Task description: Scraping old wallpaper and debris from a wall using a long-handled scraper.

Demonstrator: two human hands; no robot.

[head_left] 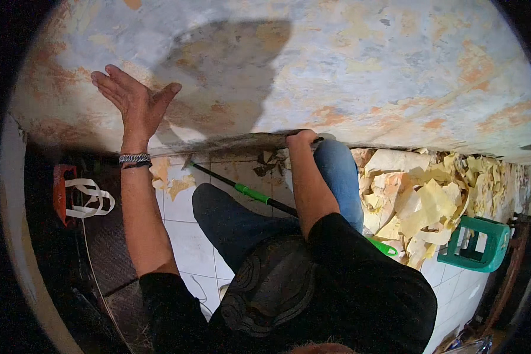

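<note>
My left hand (131,100) is raised at the wall (360,76), its fingers stretched out and the thumb apart, holding nothing. Whether its fingers touch the surface I cannot tell. The wall is patchy grey-white with orange and yellowish marks. Low at the wall's foot, above my bent knee, my right hand (302,137) is closed. A short dark end sticks out beside it, but most of what it grips is hidden. Below the hands a long green and black pole (252,193) slants over the floor and passes behind my right arm.
Peeled yellowish scraps (425,206) are heaped along the wall at right. Next to them stands a teal plastic stool (477,243). A red bag (61,194) with white handles is at left, near a pale cable (94,277). White tiles (186,236) cover the floor.
</note>
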